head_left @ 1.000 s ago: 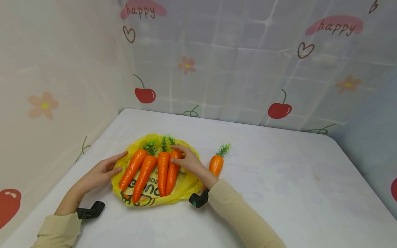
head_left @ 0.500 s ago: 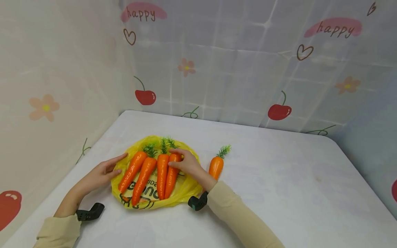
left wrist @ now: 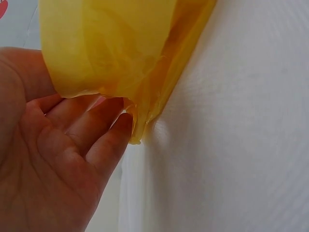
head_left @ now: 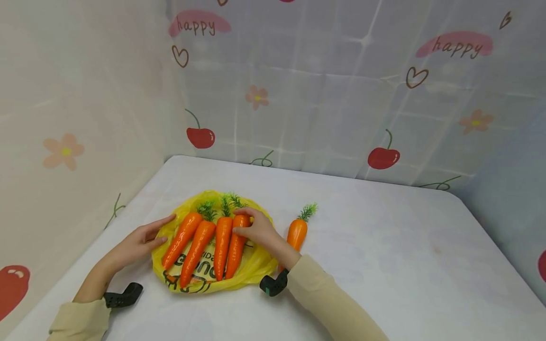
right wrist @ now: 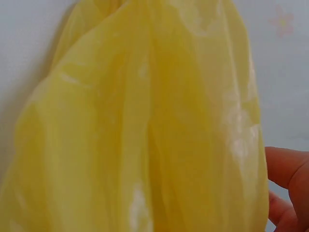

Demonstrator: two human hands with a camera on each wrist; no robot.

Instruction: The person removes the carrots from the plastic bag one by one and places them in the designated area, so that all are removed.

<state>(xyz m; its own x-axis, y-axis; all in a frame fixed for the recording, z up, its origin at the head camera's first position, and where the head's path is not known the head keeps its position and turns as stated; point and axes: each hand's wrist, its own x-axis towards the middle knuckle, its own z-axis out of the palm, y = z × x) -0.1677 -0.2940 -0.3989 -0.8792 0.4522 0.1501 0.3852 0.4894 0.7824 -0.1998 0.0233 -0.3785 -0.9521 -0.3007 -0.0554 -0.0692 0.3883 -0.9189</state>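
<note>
Several orange toy carrots with green leafy tops lie side by side on an opened yellow plastic bag (head_left: 259, 258) in the head view. My right hand (head_left: 259, 228) holds the rightmost carrot (head_left: 236, 253) near its top, with thumb and fingers around it. At the bag's left rim, my left hand (head_left: 136, 244) has its thumb and fingers spread apart against the plastic. The left wrist view shows the left fingers (left wrist: 104, 145) partly hidden by the yellow film. In the right wrist view the bag (right wrist: 145, 121) blocks the carrots.
Another carrot (head_left: 297, 232) lies on the white table (head_left: 384, 246) to the right of the bag, partly covered by the right forearm. A patterned backdrop (head_left: 315, 109) closes off the back and left sides. Both wrists carry black devices (head_left: 124, 296).
The scene slides slightly down in the head view as the camera tilts. Both hands, the bag and the carrots keep nearly the same places relative to one another.
</note>
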